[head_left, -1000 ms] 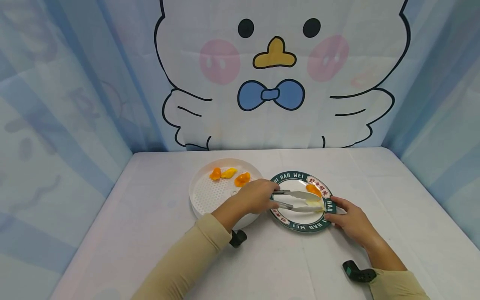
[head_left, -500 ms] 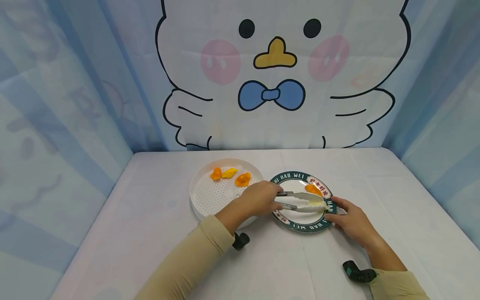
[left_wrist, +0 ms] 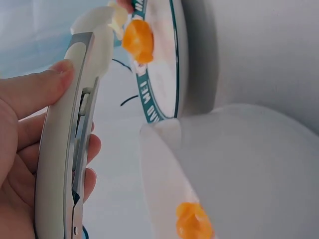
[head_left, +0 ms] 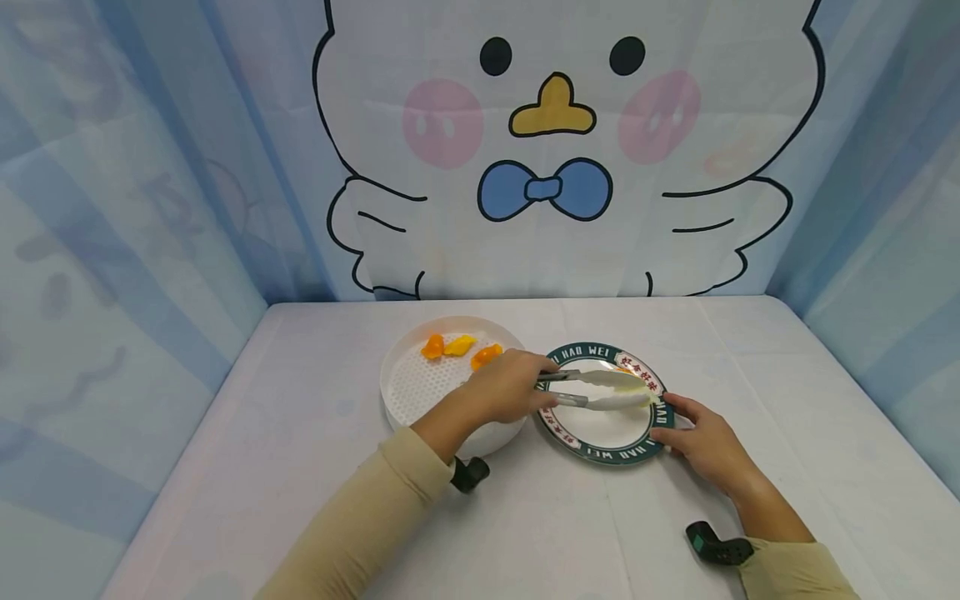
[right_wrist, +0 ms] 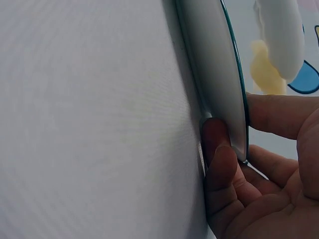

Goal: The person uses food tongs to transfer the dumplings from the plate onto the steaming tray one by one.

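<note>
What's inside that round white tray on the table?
In the round white tray lie an orange piece, a yellow piece and another orange piece, toward its far edge. The left hand covers its part beside the plate, so I can't tell what lies there.

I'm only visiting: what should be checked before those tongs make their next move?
1. Left hand grips the white-tipped metal tongs: ok.
2. Right hand holds the round white plate with lettered green rim: ok.
3. Small pale-yellow piece firmly pinched at the tips: cannot tell.
4. Lumpy orange piece by the plate's far side clear of the tongs: cannot tell; they mostly cover it in the head view.
5. Round white perforated tray has bare floor: ok, though the left arm hides part.
</note>
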Action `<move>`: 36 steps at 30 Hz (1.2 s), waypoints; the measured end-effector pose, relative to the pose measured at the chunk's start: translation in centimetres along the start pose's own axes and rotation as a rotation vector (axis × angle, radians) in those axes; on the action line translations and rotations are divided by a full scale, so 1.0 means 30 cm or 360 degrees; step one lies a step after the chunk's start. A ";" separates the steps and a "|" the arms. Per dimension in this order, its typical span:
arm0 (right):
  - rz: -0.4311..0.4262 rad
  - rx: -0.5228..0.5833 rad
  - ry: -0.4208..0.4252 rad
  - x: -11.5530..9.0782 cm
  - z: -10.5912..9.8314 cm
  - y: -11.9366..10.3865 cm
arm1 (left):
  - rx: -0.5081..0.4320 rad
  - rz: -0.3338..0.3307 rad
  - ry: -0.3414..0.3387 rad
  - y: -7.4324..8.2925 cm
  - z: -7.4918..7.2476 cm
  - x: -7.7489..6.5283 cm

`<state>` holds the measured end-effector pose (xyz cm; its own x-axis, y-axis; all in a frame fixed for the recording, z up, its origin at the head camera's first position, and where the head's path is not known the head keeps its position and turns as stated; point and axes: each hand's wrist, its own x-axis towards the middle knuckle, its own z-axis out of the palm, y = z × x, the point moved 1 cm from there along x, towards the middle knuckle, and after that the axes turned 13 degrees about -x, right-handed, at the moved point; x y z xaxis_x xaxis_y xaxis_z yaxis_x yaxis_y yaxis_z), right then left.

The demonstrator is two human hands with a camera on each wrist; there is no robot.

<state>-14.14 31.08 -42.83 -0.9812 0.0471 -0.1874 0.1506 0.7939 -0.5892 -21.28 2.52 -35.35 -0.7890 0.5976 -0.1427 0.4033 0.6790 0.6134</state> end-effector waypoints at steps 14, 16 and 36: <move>0.0065 -0.0003 -0.0030 0.003 0.003 -0.002 | -0.0103 0.0091 0.0254 -0.087 -0.147 -0.089; 0.0069 -0.0005 -0.0027 0.003 0.004 -0.003 | -0.0067 0.0080 0.0315 -0.107 -0.167 -0.104; 0.0065 -0.0018 -0.0005 0.001 0.007 0.001 | -0.0071 -0.0256 0.0377 -0.306 -0.257 -0.247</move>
<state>-14.13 30.98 -43.01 -0.9739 0.0777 -0.2132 0.1889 0.7980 -0.5723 -22.72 -11.44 -33.92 -0.9296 0.3640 -0.0583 0.2479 0.7344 0.6318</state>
